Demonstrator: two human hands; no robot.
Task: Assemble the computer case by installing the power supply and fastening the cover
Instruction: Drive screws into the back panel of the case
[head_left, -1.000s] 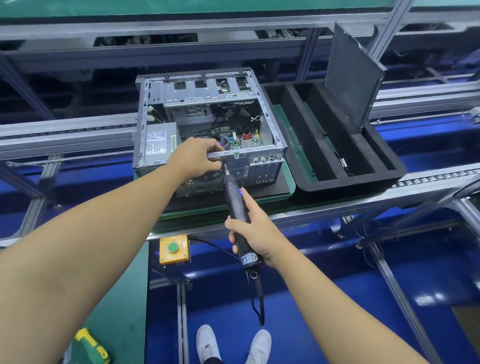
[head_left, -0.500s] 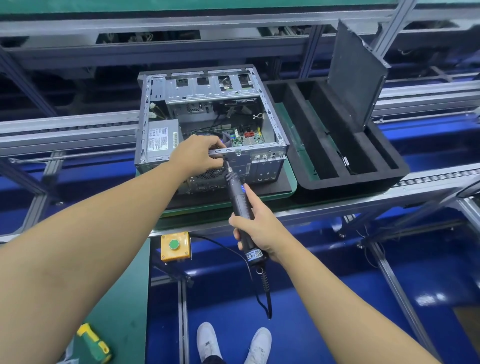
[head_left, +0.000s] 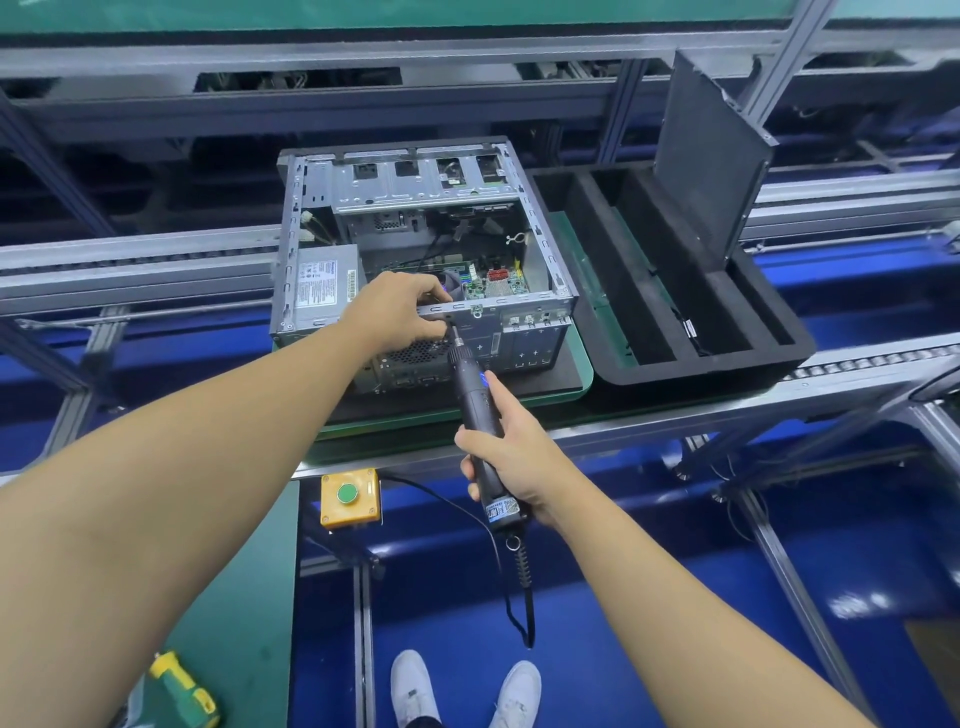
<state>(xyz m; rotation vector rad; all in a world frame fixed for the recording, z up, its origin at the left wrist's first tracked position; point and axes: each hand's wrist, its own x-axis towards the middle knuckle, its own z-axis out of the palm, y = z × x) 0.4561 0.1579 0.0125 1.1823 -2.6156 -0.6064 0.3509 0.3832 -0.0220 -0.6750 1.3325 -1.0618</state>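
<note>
From the head view, the computer case (head_left: 415, 182) lies on its side with its open face up, on a green mat (head_left: 584, 374) on the work line. I can see right down into it. The gray power supply (head_left: 324, 283) sits inside, in the near left corner.

The left hand (head_left: 400, 312) reaches out to the near top edge of the case. Its fingers are curled over that metal edge and the thumb is tucked below, so it grips the case there. I cannot tell if something small is pinched in the fingertips. The power supply is just to the left of this hand, very near the wrist.

The right hand (head_left: 511, 447) is wrapped tight around a black electric screwdriver (head_left: 475, 395). The tool points up and away, and its thin tip meets the back wall of the case just under the edge, right beside the left fingers. A black cord (head_left: 524, 597) hangs down from the tool's end.

To the right of the case is a black foam tray (head_left: 769, 353). A dark panel (head_left: 711, 156) stands tilted in it.

Nearer, there is a yellow box with a green button (head_left: 348, 496), a green and yellow tool (head_left: 182, 691) and white shoes (head_left: 415, 686).
</note>
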